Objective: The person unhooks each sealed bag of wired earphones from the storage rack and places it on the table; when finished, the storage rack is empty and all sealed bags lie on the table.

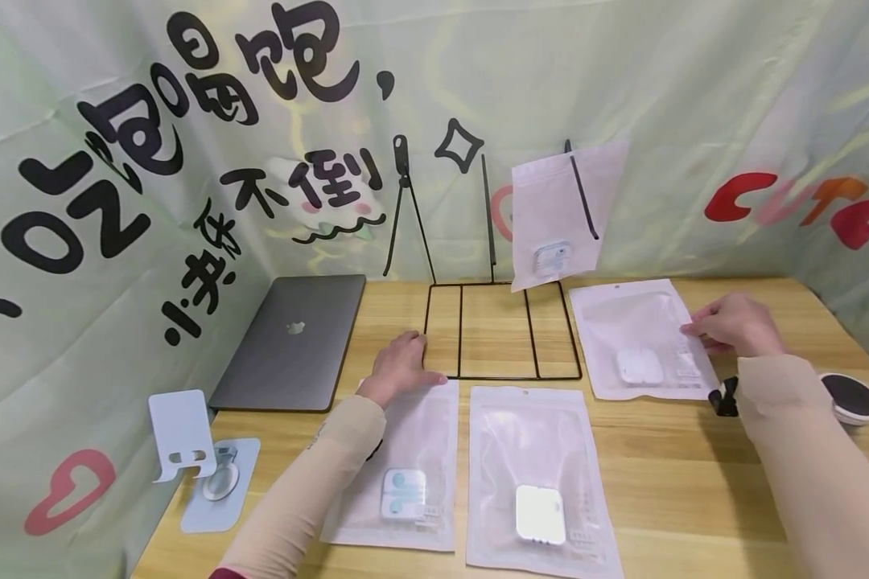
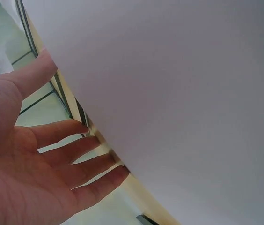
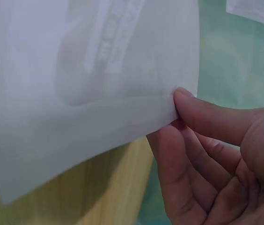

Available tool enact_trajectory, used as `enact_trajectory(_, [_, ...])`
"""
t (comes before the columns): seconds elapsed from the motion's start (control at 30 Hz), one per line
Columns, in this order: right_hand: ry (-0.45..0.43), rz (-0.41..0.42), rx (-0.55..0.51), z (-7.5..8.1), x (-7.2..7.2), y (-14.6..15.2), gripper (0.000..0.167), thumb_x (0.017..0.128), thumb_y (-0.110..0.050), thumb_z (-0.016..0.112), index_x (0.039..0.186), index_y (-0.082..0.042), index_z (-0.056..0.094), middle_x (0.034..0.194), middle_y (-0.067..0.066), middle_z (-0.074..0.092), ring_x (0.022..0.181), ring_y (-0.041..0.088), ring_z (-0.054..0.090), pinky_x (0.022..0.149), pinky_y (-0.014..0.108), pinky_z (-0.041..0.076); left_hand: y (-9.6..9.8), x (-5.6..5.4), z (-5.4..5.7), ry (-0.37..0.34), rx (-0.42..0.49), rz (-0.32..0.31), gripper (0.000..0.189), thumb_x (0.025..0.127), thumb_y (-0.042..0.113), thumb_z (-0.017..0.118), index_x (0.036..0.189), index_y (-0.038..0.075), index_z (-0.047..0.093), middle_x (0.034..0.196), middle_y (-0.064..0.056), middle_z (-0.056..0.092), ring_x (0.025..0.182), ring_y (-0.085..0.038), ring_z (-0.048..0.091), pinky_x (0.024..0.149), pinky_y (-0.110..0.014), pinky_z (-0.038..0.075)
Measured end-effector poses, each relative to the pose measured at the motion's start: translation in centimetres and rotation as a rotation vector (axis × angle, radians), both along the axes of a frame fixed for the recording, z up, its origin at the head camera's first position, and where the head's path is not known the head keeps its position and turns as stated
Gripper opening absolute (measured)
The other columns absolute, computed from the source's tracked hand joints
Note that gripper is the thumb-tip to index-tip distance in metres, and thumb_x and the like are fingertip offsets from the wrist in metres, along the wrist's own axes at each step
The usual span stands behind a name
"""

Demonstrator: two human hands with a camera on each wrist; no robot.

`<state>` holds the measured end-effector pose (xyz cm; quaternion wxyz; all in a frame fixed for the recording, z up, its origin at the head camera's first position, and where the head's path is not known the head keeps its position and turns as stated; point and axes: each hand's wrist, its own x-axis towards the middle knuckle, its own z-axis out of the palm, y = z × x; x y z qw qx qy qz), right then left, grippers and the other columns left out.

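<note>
My right hand (image 1: 741, 324) pinches the right edge of a white translucent zip pouch (image 1: 608, 322) with a small white item inside. In the right wrist view, thumb and index finger hold the pouch's edge (image 3: 33, 108). My left hand (image 1: 401, 368), fingers extended, is at the left front corner of a black wire display rack (image 1: 517, 378), above the top of the left pouch (image 1: 438, 442). Whether it touches either is unclear. Another pouch (image 1: 521, 438) lies in the middle. One pouch (image 1: 543, 193) hangs from a rack hook (image 1: 584, 197).
A closed grey laptop (image 1: 290, 346) lies behind my left arm. Left of it stands a white folding stand (image 1: 183, 430) with a ring base. A round black-topped white object (image 1: 850, 398) is beside my right forearm. Printed cloth (image 1: 659, 121) surrounds the wooden table (image 1: 666, 482).
</note>
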<state>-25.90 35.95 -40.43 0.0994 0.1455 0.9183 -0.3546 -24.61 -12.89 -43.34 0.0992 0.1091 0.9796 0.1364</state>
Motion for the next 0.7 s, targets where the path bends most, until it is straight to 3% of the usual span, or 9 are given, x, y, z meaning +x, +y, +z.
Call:
enact_trajectory(0.37, [-0.065, -0.066, 0.008, -0.61, -0.86, -0.32, 0.048, 0.09, -0.019, 0.074, 0.118, 0.017, 0.058, 0.088, 0.021, 0.06, 0.066, 0.027, 0.057, 0.059, 0.036, 0.051, 0.08, 0.08, 0.19, -0.008, -0.008, 0.007, 0.084, 0.081, 0.045, 0.081, 0.144, 0.0, 0.048, 0.149, -0.016, 0.041, 0.133, -0.034, 0.043, 0.104, -0.05, 0.038])
enact_trajectory(0.7, [-0.046, -0.062, 0.041, -0.97, -0.99, -0.6, 0.045, 0.089, -0.019, 0.074, 0.114, 0.017, 0.061, 0.082, 0.02, 0.059, 0.063, 0.026, 0.056, 0.057, 0.037, 0.05, 0.04, 0.04, 0.11, 0.001, -0.012, 0.007, 0.085, 0.081, 0.046, 0.081, 0.144, 0.0, 0.048, 0.148, -0.015, 0.042, 0.132, -0.034, 0.044, 0.103, -0.05, 0.039])
